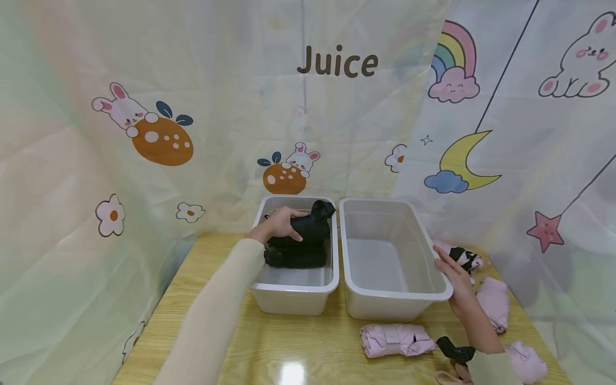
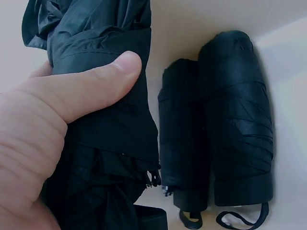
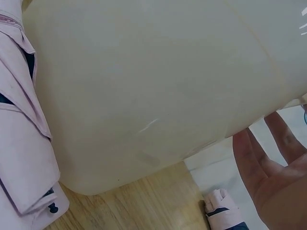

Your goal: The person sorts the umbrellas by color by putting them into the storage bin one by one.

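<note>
My left hand [image 1: 281, 224] grips a folded black umbrella [image 1: 315, 224] over the left white bin [image 1: 293, 291]. In the left wrist view my thumb [image 2: 81, 93] wraps round that black umbrella [image 2: 103, 139], and two more folded black umbrellas [image 2: 235, 120] lie side by side on the bin floor. My right hand [image 1: 454, 275] rests with straight fingers against the outer right side of the right white bin [image 1: 397, 302], which holds nothing. The right wrist view shows that bin's wall [image 3: 158, 91] and my open palm [image 3: 273, 167].
Folded pink umbrellas lie on the wooden table: one [image 1: 395, 339] in front of the right bin, others [image 1: 493, 302] to its right, one with a black-patterned end [image 1: 464, 258]. A black handle [image 1: 454, 352] lies near my right wrist. A printed curtain backs the table.
</note>
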Demonstrator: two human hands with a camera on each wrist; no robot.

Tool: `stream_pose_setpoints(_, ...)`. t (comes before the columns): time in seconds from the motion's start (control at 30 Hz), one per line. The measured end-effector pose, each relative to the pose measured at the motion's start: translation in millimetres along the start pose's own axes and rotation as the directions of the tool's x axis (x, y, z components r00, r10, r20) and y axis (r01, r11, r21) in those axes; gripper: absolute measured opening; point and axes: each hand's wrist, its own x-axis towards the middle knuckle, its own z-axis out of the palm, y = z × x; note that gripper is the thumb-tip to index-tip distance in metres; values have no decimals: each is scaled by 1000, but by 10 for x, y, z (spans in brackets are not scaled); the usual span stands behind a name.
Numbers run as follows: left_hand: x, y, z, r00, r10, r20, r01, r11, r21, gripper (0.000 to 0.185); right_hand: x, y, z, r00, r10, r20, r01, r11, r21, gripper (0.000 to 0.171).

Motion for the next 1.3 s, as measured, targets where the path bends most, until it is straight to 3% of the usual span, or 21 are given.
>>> stream_pose_setpoints(0.13, 23, -70, 47, 1000, -25, 0, 25, 1000, -13, 80, -3, 19, 12, 1000, -4, 0, 4, 1000, 31, 54)
stream_pose_setpoints(0.33, 78, -103, 90, 1000, -6, 11, 6, 1000, -22, 78, 6, 17, 17, 1000, -14, -7, 15, 998, 62, 52)
stream_pose_setpoints(0.67, 117, -162, 212, 995, -56, 79, 49, 995, 84, 74, -2, -3, 48, 1000, -5, 0, 5, 998, 70, 54)
stream_pose_setpoints(1.03, 127, -243, 324, 988, -115, 101, 106, 990, 91, 73, -6, 15, 48, 1000, -16, -13, 17, 997, 69, 50)
stream_pose_setpoints(1.3, 132, -214, 314, 982, -129, 141, 122, 991, 58, 73, 6, 1, 52, 1000, -7, -13, 8, 998, 66, 54)
